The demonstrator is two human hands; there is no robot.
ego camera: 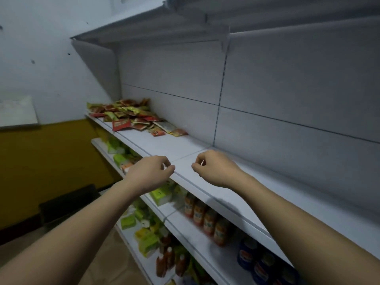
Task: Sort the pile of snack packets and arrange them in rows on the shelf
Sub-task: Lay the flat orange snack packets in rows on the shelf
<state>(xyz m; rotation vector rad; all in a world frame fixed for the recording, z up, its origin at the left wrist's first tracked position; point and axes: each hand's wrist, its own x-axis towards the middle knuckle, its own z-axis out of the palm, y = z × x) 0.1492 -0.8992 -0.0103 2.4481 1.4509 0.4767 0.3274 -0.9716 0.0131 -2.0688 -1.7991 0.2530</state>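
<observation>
A loose pile of red, green and yellow snack packets point(131, 118) lies at the far left end of a white shelf point(257, 182). Both of my hands hover over the shelf's front edge, well to the right of the pile. My left hand point(150, 171) has its fingers loosely curled and holds nothing. My right hand point(213, 167) is the same, fingers hanging curled, nothing in it. The two hands are a short gap apart and touch no packet.
Another white shelf point(144, 31) hangs overhead. Lower shelves hold green and white packs point(160, 196), orange jars point(205, 217), blue tubs point(259, 262) and sauce bottles point(166, 260). A white wall and yellow panel point(47, 161) stand on the left.
</observation>
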